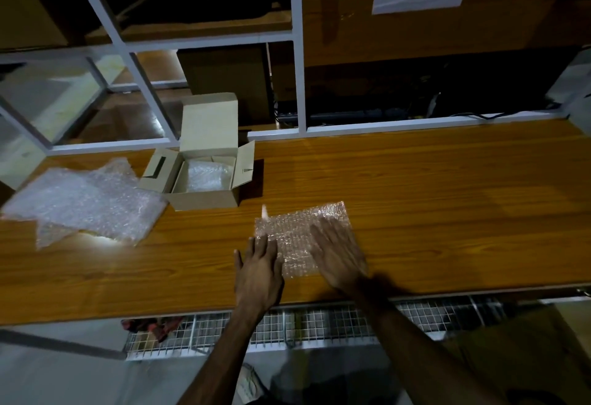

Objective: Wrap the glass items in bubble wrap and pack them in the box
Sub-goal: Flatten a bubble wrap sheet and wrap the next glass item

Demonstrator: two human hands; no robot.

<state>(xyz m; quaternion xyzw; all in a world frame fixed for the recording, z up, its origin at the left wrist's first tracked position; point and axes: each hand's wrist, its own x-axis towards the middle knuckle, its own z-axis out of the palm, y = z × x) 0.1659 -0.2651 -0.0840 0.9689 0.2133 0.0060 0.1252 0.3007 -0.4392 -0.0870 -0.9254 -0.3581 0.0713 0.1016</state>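
Bubble wrap [300,238] flat under both hands [300,260]

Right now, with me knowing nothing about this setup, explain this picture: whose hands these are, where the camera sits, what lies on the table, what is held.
There is no machine: a person wears one camera on the head, looking down at their own bare hands. The left hand and the right hand lie flat, fingers straight, on a small bubble wrap sheet on the wooden table. Neither grips anything. To the left stands an open cardboard box with something bubble-wrapped already inside. Further left lies a pile of larger bubble wrap. The right hand is blurred.
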